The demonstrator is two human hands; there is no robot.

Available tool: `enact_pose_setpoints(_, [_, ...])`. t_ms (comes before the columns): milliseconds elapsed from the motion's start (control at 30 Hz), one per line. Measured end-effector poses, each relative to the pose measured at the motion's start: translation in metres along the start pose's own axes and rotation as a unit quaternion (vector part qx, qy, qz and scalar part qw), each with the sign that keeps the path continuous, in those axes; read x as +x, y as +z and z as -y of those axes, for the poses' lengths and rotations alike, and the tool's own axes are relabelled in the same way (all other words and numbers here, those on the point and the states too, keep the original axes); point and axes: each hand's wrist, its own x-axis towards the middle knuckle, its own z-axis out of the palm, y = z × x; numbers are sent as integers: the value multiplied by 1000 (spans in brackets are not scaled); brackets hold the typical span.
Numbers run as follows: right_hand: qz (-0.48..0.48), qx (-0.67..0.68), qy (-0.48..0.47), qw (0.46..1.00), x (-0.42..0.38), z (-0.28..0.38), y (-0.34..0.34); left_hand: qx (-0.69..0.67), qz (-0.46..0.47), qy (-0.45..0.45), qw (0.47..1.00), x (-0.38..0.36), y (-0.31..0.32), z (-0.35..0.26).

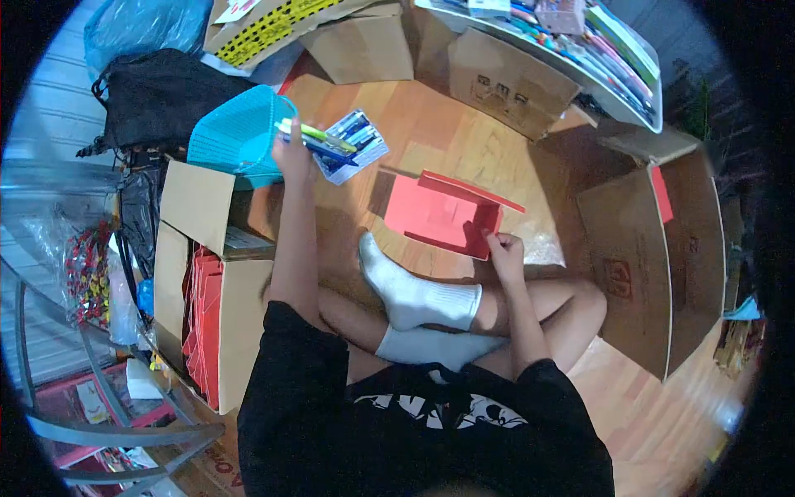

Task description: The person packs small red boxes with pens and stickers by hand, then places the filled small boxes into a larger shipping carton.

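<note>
My left hand [291, 156] is closed around a few pens [308, 132], some light green and some dark blue. It is beside the rim of a turquoise plastic basket [228, 137]. Just right of that hand, a printed sheet or packet [364, 157] lies on the floor with several blue and white pens on it. My right hand [507, 253] pinches the near right corner of a red cardboard box [443, 211], which is open and rests on the floor in front of my feet. Its long side flap stands up along the far edge.
At left, a carton [240, 323] holds several flat red boxes [203, 315]. An open carton [625, 257] stands at right. A white tray [656, 116] full of stationery is at the back right, above a carton [505, 83]. A black bag [166, 95] lies at back left.
</note>
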Motion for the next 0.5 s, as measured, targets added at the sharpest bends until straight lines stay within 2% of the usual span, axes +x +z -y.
enact_pose_setpoints(33, [4,5,2,1000,-1,5,0,-15,5,-59,998,-9,0,-3])
enact_pose_setpoints(67, [-1,4,6,1000,-1,5,0,-15,7,-65,998,-21,3,-2])
enact_pose_setpoints(133, [15,-38,-2,999,1,3,0,-97,-54,-194,975,-52,11,-2])
enact_pose_setpoints(167, [11,-42,3,999,2,3,0,-86,-8,-215,973,-71,12,-3])
enact_pose_setpoints(267, [32,-6,19,999,0,2,3,-84,-15,-234,969,-129,11,21])
enact_pose_setpoints(333, [41,8,24,999,0,7,3,-143,-134,-336,921,-156,18,34])
enact_pose_setpoints(367, [48,-14,11,999,1,3,3,-144,-133,-338,921,-162,22,37])
enact_pose_setpoints(433, [65,-9,32,997,-3,9,1,-242,-146,-316,906,-172,34,38])
enact_pose_setpoints(467, [83,-1,53,995,-5,14,2,-243,-145,-317,905,-173,43,37])
enact_pose_setpoints(500, [110,-7,72,991,-5,16,1,-217,-185,-277,918,-172,51,35])
